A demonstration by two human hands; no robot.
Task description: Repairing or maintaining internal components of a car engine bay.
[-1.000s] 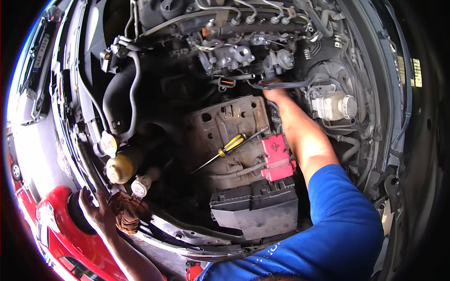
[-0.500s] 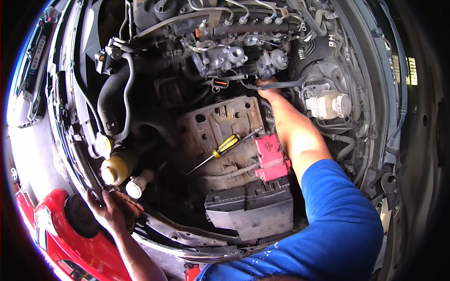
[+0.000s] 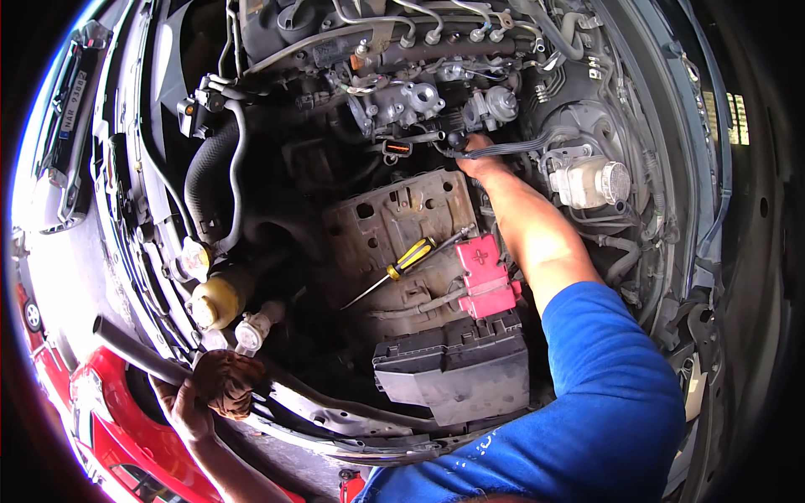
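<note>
My left hand (image 3: pixel 189 412) is at the front edge of the engine bay, its fingers closed round a black hose (image 3: pixel 138 350). A crumpled brown rag (image 3: pixel 228 384) hangs against the same hand. Deep in the bay, my right hand (image 3: pixel 480 158) is closed beside a bundle of grey lines (image 3: pixel 521 148), below a metal valve housing (image 3: pixel 495 106). A dark round-ended piece (image 3: pixel 455 141) shows at its fingers; what it belongs to is hidden. A yellow-and-black screwdriver (image 3: pixel 411 258) lies on the rusty battery tray (image 3: pixel 348 214).
Near my right forearm are a red terminal cover (image 3: pixel 485 272) and a black fuse box (image 3: pixel 453 369). A brake fluid reservoir (image 3: pixel 599 183) stands to the right. Two capped reservoir necks, one yellowish (image 3: pixel 216 303) and one white (image 3: pixel 251 334), rise at the left front.
My left hand has lifted the black hose and rag out over the front edge, the hose end now pointing left. At my right hand, the dark round-ended piece has shifted left.
</note>
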